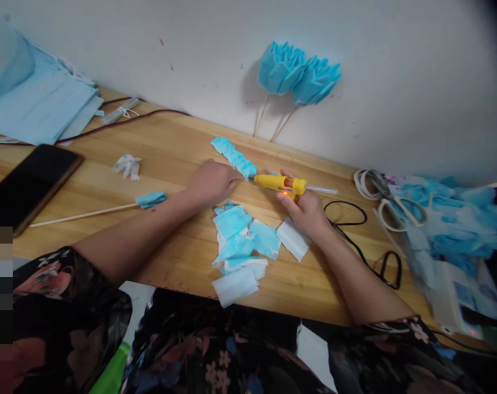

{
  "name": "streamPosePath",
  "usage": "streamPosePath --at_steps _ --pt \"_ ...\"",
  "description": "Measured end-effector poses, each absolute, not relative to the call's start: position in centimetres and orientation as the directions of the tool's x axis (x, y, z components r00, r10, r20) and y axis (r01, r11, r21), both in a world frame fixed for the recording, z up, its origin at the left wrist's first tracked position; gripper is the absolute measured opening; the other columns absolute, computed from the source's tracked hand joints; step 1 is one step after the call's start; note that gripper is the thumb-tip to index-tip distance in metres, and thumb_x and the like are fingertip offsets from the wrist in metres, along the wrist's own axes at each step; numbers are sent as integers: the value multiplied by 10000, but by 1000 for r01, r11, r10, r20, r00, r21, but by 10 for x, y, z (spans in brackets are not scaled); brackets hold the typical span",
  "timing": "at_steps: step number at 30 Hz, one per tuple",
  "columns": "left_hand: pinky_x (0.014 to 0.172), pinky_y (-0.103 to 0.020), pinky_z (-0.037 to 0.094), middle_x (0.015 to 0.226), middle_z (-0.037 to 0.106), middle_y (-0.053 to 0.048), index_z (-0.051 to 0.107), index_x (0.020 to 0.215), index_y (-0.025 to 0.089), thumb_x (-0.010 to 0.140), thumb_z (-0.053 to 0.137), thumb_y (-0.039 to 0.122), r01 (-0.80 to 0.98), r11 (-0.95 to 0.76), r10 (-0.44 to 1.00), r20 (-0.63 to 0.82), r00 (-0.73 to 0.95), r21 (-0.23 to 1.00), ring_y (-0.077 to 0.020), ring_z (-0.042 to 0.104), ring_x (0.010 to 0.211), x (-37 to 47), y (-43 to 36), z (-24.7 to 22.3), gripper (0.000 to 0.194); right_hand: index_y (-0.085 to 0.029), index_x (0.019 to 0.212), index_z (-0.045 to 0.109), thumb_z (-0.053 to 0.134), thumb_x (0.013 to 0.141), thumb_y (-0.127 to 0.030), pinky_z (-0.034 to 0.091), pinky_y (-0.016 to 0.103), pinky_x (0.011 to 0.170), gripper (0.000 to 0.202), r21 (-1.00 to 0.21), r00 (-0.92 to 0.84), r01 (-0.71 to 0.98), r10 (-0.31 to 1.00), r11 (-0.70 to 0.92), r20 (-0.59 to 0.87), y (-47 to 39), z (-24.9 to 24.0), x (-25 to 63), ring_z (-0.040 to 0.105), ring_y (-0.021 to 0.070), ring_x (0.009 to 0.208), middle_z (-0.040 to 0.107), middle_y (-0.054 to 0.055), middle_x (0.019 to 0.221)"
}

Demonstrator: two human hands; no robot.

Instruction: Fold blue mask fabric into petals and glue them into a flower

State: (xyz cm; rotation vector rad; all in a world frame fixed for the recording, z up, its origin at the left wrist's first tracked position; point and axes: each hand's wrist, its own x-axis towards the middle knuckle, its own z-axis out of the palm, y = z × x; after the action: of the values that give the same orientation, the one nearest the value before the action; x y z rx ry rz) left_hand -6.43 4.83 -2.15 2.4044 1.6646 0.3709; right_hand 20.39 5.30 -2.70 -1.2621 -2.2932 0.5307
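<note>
My right hand (304,210) is wrapped round a yellow glue gun (275,184) with a clear stick out of its back and a red light lit. The gun's tip meets the near end of a pleated blue strip (234,156) lying on the wooden table. At that same end, the fingers of my left hand (213,183) are pressed together on the strip. Below my hands lies a loose pile of blue and white cut pieces (234,235). A wooden stick (84,214) with a blue wrapped tip (150,199) rests left of my left forearm.
Two blue fabric flowers (281,68) on sticks lean on the wall. Face masks (43,98) and a phone (35,180) are at the left. Scissors (402,213), a black cable (357,249), blue scraps (457,219) and a white device (454,298) lie right.
</note>
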Motion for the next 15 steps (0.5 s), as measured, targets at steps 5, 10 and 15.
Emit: streamPosePath --at_steps 5,10,15 --pt "869 -387 489 1157 797 -59 806 1128 267 918 431 200 899 -329 944 72 322 289 -266 728 1035 -62 47 -16 435 -244 1459 593 482 997 -459 537 513 1037 521 -474 -470 723 861 502 195 53 -27 200 687 338 1206 737 115 1296" --pt "873 -362 495 1145 800 -53 793 1174 278 936 445 218 910 -316 949 78 306 268 -248 732 1006 -62 45 -17 426 -220 1441 609 561 961 -460 566 519 896 538 -271 -472 809 851 522 231 45 -7 196 709 360 1044 767 152 1098" --pt "867 -335 497 1107 807 -49 797 1167 282 939 453 218 902 -336 941 122 314 272 -229 731 982 -65 46 -21 417 -213 1243 716 613 916 -544 574 442 844 476 -403 -289 808 885 430 364 64 14 242 698 303 964 751 135 987"
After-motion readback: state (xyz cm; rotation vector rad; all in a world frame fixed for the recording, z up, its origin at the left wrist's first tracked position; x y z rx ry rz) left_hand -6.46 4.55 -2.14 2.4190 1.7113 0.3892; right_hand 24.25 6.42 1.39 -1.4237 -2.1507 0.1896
